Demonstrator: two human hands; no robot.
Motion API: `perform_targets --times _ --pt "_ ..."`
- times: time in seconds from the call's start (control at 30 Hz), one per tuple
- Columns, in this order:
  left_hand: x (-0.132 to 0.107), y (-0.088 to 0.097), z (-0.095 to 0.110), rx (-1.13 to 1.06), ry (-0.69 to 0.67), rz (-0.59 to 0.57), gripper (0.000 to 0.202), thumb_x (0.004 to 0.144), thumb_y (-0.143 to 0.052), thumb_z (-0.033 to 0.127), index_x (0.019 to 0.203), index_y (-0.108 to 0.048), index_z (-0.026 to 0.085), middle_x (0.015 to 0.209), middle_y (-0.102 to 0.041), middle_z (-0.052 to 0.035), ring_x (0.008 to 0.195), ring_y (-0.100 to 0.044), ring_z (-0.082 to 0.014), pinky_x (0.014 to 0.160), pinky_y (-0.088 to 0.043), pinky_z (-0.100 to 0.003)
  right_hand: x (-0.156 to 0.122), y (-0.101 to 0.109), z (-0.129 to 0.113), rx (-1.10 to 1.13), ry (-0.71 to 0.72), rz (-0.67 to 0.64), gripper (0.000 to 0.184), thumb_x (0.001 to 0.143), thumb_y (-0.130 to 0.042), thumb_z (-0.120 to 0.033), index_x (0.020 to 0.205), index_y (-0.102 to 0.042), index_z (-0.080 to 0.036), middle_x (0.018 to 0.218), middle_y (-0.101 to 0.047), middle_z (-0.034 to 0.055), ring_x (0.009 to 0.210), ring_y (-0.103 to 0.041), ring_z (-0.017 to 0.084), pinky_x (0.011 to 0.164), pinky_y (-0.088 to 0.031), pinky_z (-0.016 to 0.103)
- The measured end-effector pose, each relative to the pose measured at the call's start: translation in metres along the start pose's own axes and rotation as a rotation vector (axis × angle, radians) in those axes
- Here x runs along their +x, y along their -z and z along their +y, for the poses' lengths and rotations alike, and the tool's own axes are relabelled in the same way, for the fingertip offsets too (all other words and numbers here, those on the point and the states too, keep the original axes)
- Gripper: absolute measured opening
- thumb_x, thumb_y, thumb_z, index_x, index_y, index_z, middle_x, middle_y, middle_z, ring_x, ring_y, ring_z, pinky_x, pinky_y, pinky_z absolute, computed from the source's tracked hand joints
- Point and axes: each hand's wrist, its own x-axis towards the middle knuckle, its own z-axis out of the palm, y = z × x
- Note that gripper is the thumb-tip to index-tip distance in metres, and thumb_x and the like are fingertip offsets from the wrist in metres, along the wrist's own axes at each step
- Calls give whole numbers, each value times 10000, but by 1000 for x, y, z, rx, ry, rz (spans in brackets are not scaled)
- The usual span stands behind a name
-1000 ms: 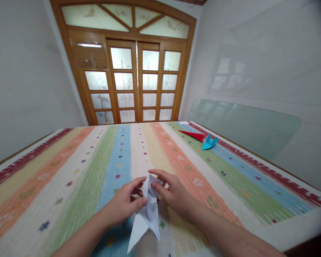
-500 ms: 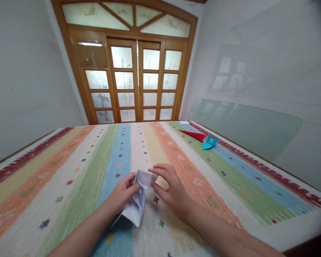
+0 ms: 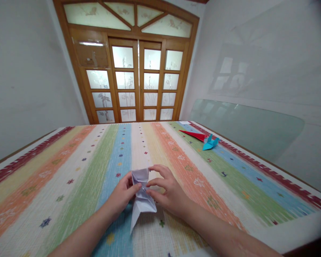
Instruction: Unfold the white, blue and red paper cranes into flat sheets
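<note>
A piece of folded white paper is held just above the striped cloth, its creased folds facing me and a pointed flap hanging down toward me. My left hand grips its left edge, thumb on the front and the fingers partly hidden behind. On the opposite side, my right hand has its fingertips on the paper's right edge, the index finger at the top corner and the thumb lower down.
The striped cloth covers the table. Toward the far right lie a long red folded paper and a blue folded paper shape. A glass panel leans by the right wall, and wooden doors stand beyond the table.
The white paper has turned in my hands, so its lower part now spreads to the right and a point hangs down. My right fingers have shifted slightly along its right edge.
</note>
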Motion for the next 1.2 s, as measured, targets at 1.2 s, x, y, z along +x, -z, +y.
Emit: perform_targets --times 1.2 --pt "3 11 1 -240 111 -53 453 859 -652 464 1174 -557 153 916 -633 -80 745 -617 -171 632 -537 -280 0 3 0 232 -210 -140 52 858 -667 -222 855 -717 -210 1323 -532 85 1264 -471 222 1064 -358 395"
